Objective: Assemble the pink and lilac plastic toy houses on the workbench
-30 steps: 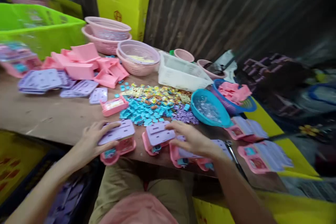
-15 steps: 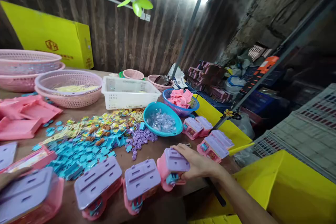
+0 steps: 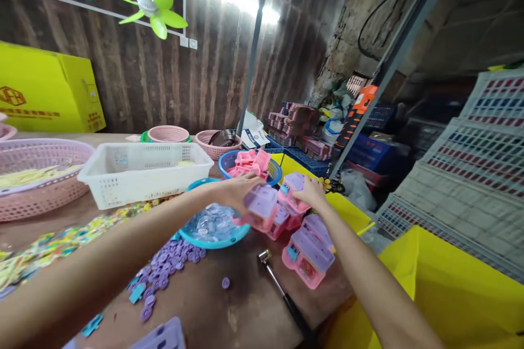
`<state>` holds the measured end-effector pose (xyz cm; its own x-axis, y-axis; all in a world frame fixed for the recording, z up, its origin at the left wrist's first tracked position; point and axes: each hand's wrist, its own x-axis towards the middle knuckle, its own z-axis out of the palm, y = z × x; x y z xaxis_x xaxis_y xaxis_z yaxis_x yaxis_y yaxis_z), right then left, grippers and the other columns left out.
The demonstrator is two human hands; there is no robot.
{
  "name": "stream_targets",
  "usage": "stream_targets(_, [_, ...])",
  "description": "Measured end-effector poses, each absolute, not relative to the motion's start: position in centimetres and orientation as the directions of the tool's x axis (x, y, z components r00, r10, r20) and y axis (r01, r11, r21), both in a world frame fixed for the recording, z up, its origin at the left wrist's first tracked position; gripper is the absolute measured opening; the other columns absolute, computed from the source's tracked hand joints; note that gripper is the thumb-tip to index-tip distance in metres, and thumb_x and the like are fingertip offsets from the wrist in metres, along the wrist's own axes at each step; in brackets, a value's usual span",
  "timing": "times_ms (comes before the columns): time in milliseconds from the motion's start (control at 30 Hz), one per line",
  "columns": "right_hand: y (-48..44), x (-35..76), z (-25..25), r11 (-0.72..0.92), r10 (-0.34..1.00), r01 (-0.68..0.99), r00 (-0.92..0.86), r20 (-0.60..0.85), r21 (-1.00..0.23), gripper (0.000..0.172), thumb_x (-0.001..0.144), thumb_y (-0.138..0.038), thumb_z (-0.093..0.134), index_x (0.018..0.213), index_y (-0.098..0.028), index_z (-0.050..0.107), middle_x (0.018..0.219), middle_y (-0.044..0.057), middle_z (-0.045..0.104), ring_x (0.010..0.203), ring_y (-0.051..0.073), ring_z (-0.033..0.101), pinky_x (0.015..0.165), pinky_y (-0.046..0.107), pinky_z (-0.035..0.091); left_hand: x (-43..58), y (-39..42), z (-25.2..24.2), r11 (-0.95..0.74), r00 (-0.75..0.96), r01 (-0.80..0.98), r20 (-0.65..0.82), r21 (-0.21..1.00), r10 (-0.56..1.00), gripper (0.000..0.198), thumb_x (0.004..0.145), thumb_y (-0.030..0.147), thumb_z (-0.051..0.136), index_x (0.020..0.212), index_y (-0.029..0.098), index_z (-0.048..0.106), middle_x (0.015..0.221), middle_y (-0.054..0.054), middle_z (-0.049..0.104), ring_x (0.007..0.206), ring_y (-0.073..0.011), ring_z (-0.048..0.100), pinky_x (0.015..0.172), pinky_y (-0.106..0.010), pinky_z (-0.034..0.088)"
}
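Note:
My left hand (image 3: 234,190) reaches across the table and grips a pink toy unit with a purple lid (image 3: 260,206), held above the table. My right hand (image 3: 309,192) closes on another pink and purple toy unit (image 3: 293,184) just to the right, over a cluster of the same units (image 3: 308,248) lying at the table's right edge. Right below my left forearm sits a blue bowl of clear plastic pieces (image 3: 213,224). A blue basket of pink parts (image 3: 250,161) stands just beyond both hands.
A hammer (image 3: 286,300) lies on the brown table near its front edge. Purple buttons (image 3: 164,267) and mixed small colourful pieces (image 3: 49,245) are scattered to the left. A white basket (image 3: 143,172), pink baskets (image 3: 33,174) and yellow boxes (image 3: 450,294) surround the work area.
The view has swung right. My right hand carried a toy unit from the near table edge to the cluster at the right, and my left hand came across with another unit.

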<state>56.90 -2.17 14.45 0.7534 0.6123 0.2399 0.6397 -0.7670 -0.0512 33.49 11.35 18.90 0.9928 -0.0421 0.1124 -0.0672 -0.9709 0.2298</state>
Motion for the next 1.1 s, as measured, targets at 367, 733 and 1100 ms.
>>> stream_targets(367, [-4.0,58.4,11.9,-0.657,0.724,0.746,0.664,0.185,-0.105,0.071,0.08,-0.043,0.052,0.141,-0.013,0.03,0.138,0.017,0.038,0.121,0.031,0.044,0.099,0.038,0.034,46.3,12.0,13.1,-0.972,0.992,-0.127,0.054,0.2,-0.118,0.086,0.054,0.014,0.068,0.134,0.018,0.039,0.139,-0.015,0.037,0.126,-0.032,0.036,0.105,-0.041,0.029])
stream_targets(733, [-9.4,45.6,12.7,-0.173,0.798,0.941,0.307,0.518,-0.292,0.044,0.086,-0.041,0.045,0.126,-0.024,0.048,0.119,0.011,0.055,0.114,0.03,0.048,0.099,0.048,0.036,43.0,10.7,14.5,-0.985,0.996,0.052,-0.079,0.167,0.039,0.101,0.065,0.013,0.06,0.145,0.014,0.0,0.153,-0.017,0.0,0.139,-0.0346,0.002,0.11,-0.051,0.008])
stream_targets(1100, [-6.6,29.0,4.9,0.388,0.877,0.725,-0.48,-0.013,-0.568,0.091,0.064,-0.044,0.073,0.141,-0.026,0.028,0.143,0.014,0.028,0.131,0.033,0.024,0.104,0.051,0.027,11.6,4.6,13.9,-0.811,0.849,0.528,-0.156,0.25,0.504,0.069,0.082,0.034,0.044,0.144,0.019,0.018,0.137,-0.016,0.046,0.123,-0.03,0.046,0.094,-0.041,0.042])
